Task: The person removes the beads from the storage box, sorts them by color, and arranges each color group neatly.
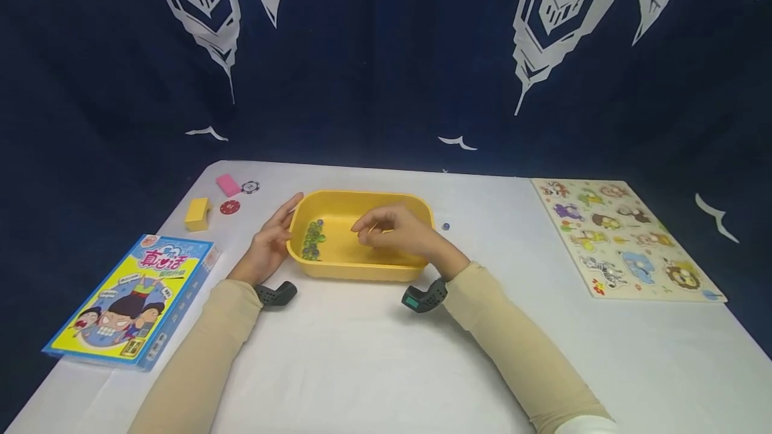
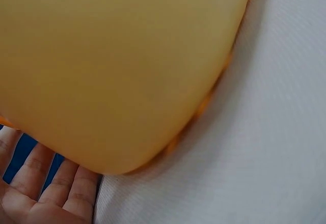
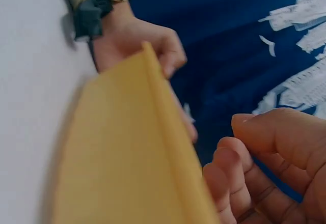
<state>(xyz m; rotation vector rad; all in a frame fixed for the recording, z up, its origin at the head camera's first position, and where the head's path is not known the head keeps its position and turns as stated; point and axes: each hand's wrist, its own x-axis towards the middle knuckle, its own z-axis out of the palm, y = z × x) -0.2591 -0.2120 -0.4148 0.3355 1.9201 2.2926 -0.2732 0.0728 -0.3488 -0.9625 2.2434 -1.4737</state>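
Note:
A yellow plastic tub (image 1: 362,272) stands in the middle of the white table. Green and blue glass marbles (image 1: 312,241) lie bunched along its left inner wall. My left hand (image 1: 271,246) holds the tub's left end, thumb at the rim and fingers stretched along the outside; the left wrist view shows those fingers (image 2: 31,170) partly behind the tub. Over the tub's right half hovers my right hand (image 1: 395,228), its fingers loosely bent. Between its thumb and fingertips (image 3: 235,145) no object shows. One dark blue marble (image 1: 445,226) lies on the table, right of the tub.
On the left are a boxed card game (image 1: 135,300), a yellow arch block (image 1: 197,214), a pink block (image 1: 228,185), a red chip (image 1: 230,207) and a black-and-white chip (image 1: 250,187). A wooden animal puzzle board (image 1: 627,240) lies at the right; a dark blue curtain (image 1: 374,86) hangs behind.

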